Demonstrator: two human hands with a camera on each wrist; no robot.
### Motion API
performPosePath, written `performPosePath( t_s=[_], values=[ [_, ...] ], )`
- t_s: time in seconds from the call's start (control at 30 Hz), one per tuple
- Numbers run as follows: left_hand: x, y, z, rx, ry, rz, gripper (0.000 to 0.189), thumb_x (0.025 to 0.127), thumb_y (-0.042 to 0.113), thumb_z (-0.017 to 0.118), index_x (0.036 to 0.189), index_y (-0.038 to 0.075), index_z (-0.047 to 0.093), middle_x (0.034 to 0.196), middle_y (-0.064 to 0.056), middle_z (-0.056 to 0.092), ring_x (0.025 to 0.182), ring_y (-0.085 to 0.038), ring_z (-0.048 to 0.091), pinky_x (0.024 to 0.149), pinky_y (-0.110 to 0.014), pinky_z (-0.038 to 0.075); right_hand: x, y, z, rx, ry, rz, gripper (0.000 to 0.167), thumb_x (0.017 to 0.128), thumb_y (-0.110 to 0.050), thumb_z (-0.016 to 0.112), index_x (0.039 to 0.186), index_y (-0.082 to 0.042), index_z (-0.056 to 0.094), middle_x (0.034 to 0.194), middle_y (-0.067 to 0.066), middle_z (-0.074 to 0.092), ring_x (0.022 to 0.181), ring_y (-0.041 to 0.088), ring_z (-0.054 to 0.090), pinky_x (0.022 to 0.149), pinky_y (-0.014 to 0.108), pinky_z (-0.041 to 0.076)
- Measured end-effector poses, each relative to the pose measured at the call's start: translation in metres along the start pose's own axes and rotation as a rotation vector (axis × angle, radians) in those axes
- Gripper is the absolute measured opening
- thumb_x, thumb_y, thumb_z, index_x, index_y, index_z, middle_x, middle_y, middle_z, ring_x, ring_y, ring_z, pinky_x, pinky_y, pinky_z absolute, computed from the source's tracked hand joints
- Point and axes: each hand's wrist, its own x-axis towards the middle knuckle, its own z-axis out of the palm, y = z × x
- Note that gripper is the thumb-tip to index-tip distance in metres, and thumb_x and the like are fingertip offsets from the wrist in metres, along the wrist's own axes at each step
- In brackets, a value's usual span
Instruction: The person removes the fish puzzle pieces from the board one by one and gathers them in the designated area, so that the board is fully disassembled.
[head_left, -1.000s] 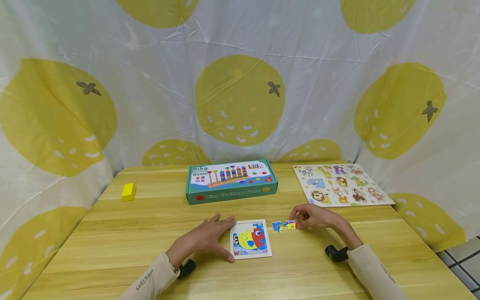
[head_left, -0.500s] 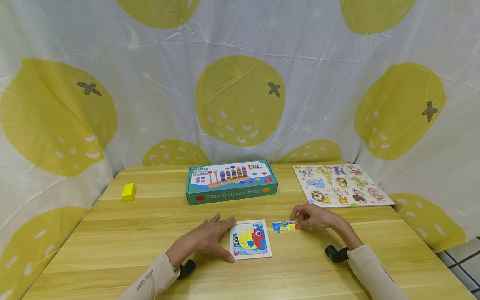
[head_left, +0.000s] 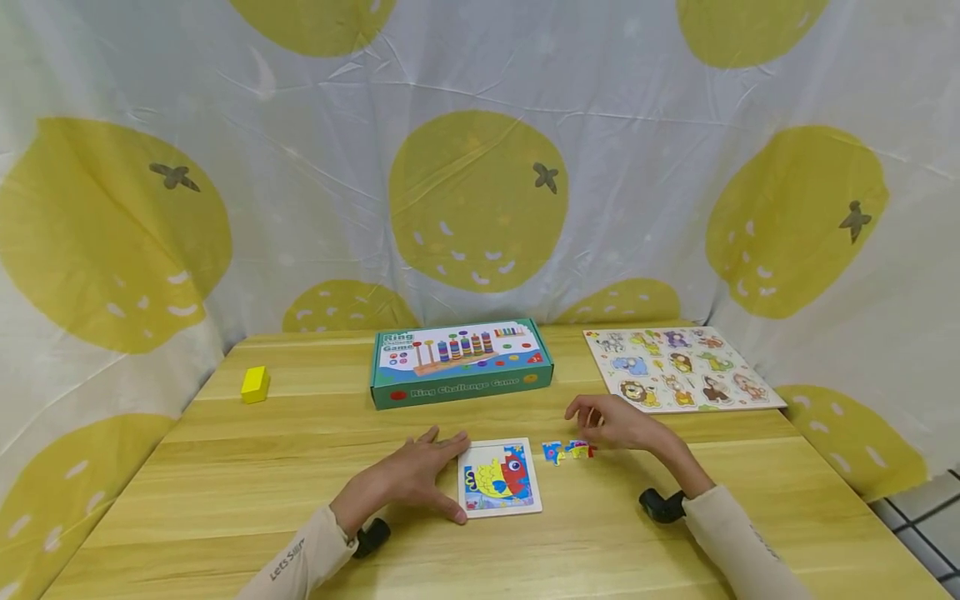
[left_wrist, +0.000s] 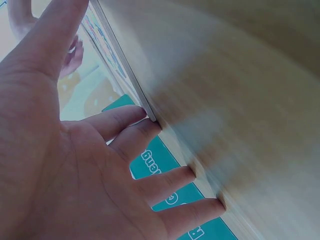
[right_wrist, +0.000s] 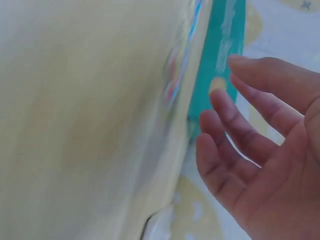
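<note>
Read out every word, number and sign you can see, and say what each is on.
"Ring Challenge Game": front of the box.
"Ring" and "Game": box top; the line between is blurred.
"3+": box top, small.
"Lets Sli": left sleeve, ending unclear.
Right sleeve: lettering too blurred to read.

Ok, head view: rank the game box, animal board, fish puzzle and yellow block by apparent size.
1. Game box and animal board: too alike to rank
2. Fish puzzle
3. Yellow block
</note>
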Motion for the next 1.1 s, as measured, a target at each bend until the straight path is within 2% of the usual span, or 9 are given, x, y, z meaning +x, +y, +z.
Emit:
performPosePath(
  t_s=[0.13, 0.3, 0.43, 0.6, 0.83, 1.1],
  values=[
    [0.001, -0.001, 0.000, 0.001, 0.001, 0.001, 0.103, 0.067, 0.061, 0.077, 0.150, 0.016, 0.035, 0.157, -0.001, 0.028, 0.144, -0.045, 0.012, 0.110, -0.068, 0.012, 0.013, -0.023, 0.009, -0.040, 0.023, -0.043, 0.028, 0.087, -0.005, 0.066, 0.115, -0.002, 0.061, 0.103, 0.014, 0.063, 0.089, 0.025, 0.059, 0.073, 0.035, 0.052],
    [0.001, -0.002, 0.000, 0.008, -0.003, -0.009, 0.103, 0.067, 0.063, 0.076, 0.149, 0.017, 0.036, 0.156, -0.001, 0.029, 0.143, -0.045, 0.012, 0.109, -0.069, 0.013, 0.035, -0.047, 0.025, -0.041, -0.014, -0.076, 0.031, 0.087, -0.008, 0.068, 0.118, -0.004, 0.061, 0.115, 0.012, 0.063, 0.104, 0.031, 0.057, 0.087, 0.051, 0.049],
    [0.002, -0.002, 0.000, 0.007, -0.003, -0.012, 0.103, 0.066, 0.063, 0.076, 0.149, 0.017, 0.036, 0.156, -0.001, 0.030, 0.143, -0.046, 0.013, 0.108, -0.070, 0.014, 0.046, -0.057, 0.039, -0.069, -0.072, -0.069, 0.030, 0.086, -0.010, 0.070, 0.115, -0.008, 0.064, 0.117, 0.004, 0.062, 0.110, 0.027, 0.057, 0.094, 0.047, 0.048],
    [0.002, -0.001, -0.001, 0.006, -0.006, -0.008, 0.103, 0.066, 0.064, 0.076, 0.149, 0.017, 0.036, 0.156, -0.002, 0.029, 0.143, -0.046, 0.012, 0.107, -0.071, 0.014, 0.050, -0.057, 0.049, -0.148, -0.114, -0.033, 0.028, 0.083, -0.012, 0.074, 0.110, -0.014, 0.068, 0.113, -0.001, 0.061, 0.106, 0.019, 0.055, 0.094, 0.038, 0.047],
    [0.001, -0.001, -0.001, 0.009, -0.009, -0.007, 0.104, 0.067, 0.064, 0.075, 0.149, 0.016, 0.036, 0.156, -0.002, 0.029, 0.143, -0.046, 0.013, 0.107, -0.071, 0.015, 0.049, -0.054, 0.054, -0.198, -0.155, -0.032, 0.022, 0.082, -0.017, 0.075, 0.104, -0.020, 0.071, 0.110, -0.006, 0.059, 0.102, 0.015, 0.049, 0.091, 0.035, 0.043],
    [0.001, -0.001, -0.001, 0.028, -0.006, -0.003, 0.104, 0.067, 0.065, 0.074, 0.149, 0.016, 0.035, 0.156, -0.002, 0.029, 0.143, -0.046, 0.014, 0.107, -0.070, 0.017, 0.050, -0.051, 0.054, -0.192, -0.170, -0.035, 0.019, 0.081, -0.018, 0.077, 0.099, -0.021, 0.072, 0.110, -0.005, 0.056, 0.103, 0.015, 0.046, 0.090, 0.034, 0.041]
  ],
)
